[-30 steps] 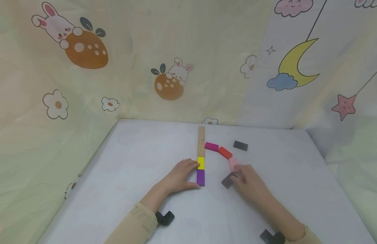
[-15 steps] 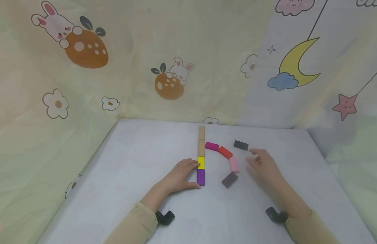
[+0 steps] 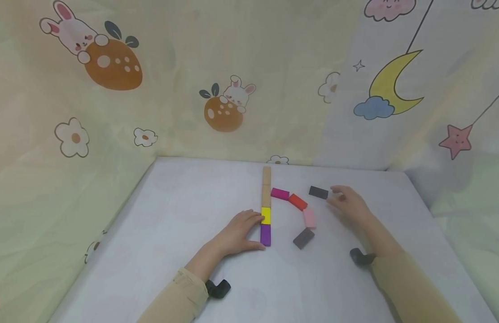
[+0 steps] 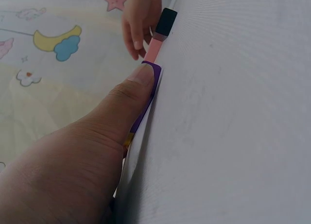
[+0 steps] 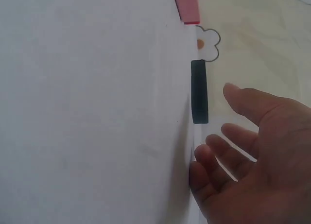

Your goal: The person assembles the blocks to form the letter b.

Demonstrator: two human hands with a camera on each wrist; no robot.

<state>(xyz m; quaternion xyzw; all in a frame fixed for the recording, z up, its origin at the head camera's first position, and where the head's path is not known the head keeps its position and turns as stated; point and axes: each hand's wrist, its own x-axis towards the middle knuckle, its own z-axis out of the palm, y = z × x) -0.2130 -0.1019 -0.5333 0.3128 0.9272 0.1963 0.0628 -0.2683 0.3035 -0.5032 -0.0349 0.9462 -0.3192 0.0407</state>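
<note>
In the head view my left hand (image 3: pixel 241 231) lies beside a straight row of blocks. Its fingertips touch the yellow block (image 3: pixel 266 214), and the thumb is at the near end of the purple block (image 3: pixel 265 235). In the left wrist view that thumb rests against the purple block (image 4: pixel 154 74). My right hand (image 3: pixel 350 204) hovers just right of a dark grey block (image 3: pixel 318 192), its fingers loosely bent and holding nothing. The right wrist view shows a gap between the hand (image 5: pixel 262 151) and the dark block (image 5: pixel 199 92).
Two plain wooden blocks (image 3: pixel 266 186) continue the row at its far end. A magenta block (image 3: pixel 280 194), a red block (image 3: pixel 298 202), a pink block (image 3: pixel 309 218) and another dark grey block (image 3: pixel 304 238) curve off to the right. All lie on the white table (image 3: pixel 185 193), before a patterned cloth (image 3: pixel 172 89).
My right hand has left the near dark grey block by the pink one and moved away to the far dark grey block. The left hand stays put.
</note>
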